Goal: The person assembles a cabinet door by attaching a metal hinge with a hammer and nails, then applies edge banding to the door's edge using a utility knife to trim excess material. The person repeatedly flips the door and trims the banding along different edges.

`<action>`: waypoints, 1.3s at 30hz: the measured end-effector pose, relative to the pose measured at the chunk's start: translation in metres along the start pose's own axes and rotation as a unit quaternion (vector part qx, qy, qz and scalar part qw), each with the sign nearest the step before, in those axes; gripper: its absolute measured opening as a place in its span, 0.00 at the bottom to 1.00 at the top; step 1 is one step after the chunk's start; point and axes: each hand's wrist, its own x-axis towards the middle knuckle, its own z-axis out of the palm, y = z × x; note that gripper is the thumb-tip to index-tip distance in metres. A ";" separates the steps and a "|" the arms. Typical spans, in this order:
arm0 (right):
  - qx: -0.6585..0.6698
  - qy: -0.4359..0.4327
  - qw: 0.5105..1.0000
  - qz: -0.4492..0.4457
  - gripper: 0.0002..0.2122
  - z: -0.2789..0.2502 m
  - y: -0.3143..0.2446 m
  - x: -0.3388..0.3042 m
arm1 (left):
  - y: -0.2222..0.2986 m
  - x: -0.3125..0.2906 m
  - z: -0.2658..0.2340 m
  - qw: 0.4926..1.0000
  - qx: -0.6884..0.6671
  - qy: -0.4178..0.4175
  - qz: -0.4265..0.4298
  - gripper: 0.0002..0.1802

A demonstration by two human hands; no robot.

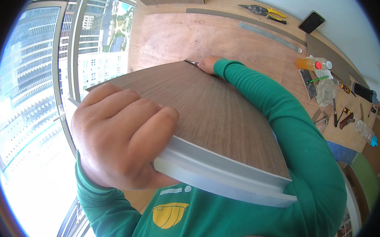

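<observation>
A wood-grain panel (223,112) is held tilted in front of my chest. Along its near edge runs a pale aluminium profile (222,170). My left hand (118,134) is closed round the profile at the panel's left end, its fingers curled over the top. At the panel's far edge, my right hand (210,64) is closed on a slim utility knife (191,62), whose tip lies at the edge. Most of this hand's fingers are hidden, and the right forearm reaches round the panel's right side.
Beyond the panel is a plywood worktop (220,36) with a metal ruler (271,36), yellow-handled snips (263,11) and a phone (311,22). To the right are an orange drink bottle (307,64), a hammer (322,118) and a clear bottle (363,130). A window (31,83) stands close on the left.
</observation>
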 end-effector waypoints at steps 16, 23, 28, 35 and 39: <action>-0.021 -0.029 0.998 0.056 0.24 -0.010 0.027 -0.053 | -0.001 0.003 -0.001 1.000 0.016 0.001 0.005 0.38; 0.004 -0.022 0.997 0.069 0.24 0.016 0.080 -0.103 | 0.000 -0.002 -0.001 1.000 0.016 0.004 0.008 0.37; -0.011 -0.023 0.996 0.085 0.23 0.009 0.079 -0.127 | 0.002 -0.003 -0.004 1.000 0.024 -0.009 0.004 0.37; 0.205 0.038 0.972 0.108 0.21 0.012 0.133 -0.187 | 0.013 -0.016 0.002 0.999 0.003 0.031 -0.010 0.29; 0.253 0.115 0.946 0.167 0.18 0.032 0.161 -0.204 | 0.015 -0.024 -0.002 1.000 0.018 -0.002 0.010 0.40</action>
